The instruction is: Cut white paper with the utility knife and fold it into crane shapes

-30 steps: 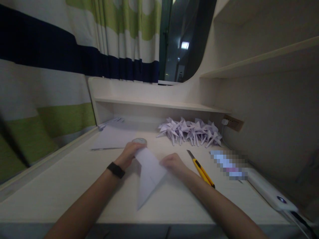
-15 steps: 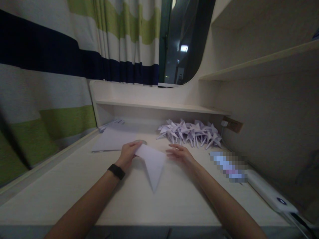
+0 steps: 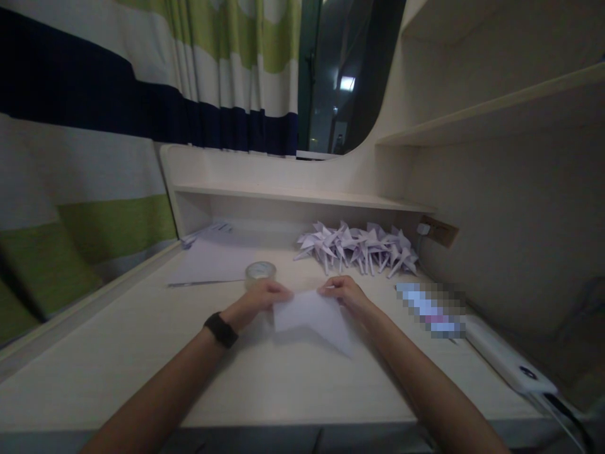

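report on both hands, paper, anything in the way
Left hand and right hand pinching the paper along its far edge. Paper folded, one long corner slanting to the right. Tape roll close beyond left hand, off the paper.

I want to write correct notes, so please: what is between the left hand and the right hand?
A folded white paper, held near its far edge by the left hand and the right hand, as the head view shows.

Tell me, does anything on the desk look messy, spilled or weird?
Nothing looks spilled or broken. The folded paper pieces at the back are jumbled, points sticking every way. Oddest is the blocky patch right of the right hand: big squares hide what's there.
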A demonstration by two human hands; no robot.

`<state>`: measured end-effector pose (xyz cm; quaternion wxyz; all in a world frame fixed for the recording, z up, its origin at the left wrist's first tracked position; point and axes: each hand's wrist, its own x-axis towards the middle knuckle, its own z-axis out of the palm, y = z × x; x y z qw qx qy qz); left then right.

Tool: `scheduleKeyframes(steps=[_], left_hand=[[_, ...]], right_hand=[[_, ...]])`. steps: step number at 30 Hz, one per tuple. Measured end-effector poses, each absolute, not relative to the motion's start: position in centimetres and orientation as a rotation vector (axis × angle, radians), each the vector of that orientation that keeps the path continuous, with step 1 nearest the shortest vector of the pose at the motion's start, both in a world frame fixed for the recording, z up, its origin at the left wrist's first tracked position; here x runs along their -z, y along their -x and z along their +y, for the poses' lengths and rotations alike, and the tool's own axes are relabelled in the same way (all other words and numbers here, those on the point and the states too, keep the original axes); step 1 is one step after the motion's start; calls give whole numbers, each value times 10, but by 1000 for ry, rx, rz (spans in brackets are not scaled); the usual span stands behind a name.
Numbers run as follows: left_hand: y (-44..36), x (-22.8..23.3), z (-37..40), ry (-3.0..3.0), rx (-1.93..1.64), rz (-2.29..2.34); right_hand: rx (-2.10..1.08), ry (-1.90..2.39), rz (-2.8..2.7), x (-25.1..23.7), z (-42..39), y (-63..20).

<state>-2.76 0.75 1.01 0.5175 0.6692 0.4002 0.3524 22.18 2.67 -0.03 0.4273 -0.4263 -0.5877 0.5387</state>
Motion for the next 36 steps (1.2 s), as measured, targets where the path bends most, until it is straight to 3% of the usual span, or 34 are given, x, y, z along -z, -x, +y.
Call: scheduleKeyframes(steps=[7, 28, 36], left_hand=[[14, 0, 0, -1709, -653, 885], [27, -5, 12, -1380, -959, 959], [25, 0, 7, -1846, -630, 923]], right_hand=[[-1394, 1099, -1514, 2, 21, -210], [-1353, 1115, -1231, -14, 31, -235], [-1470, 1094, -1463, 1, 15, -207]])
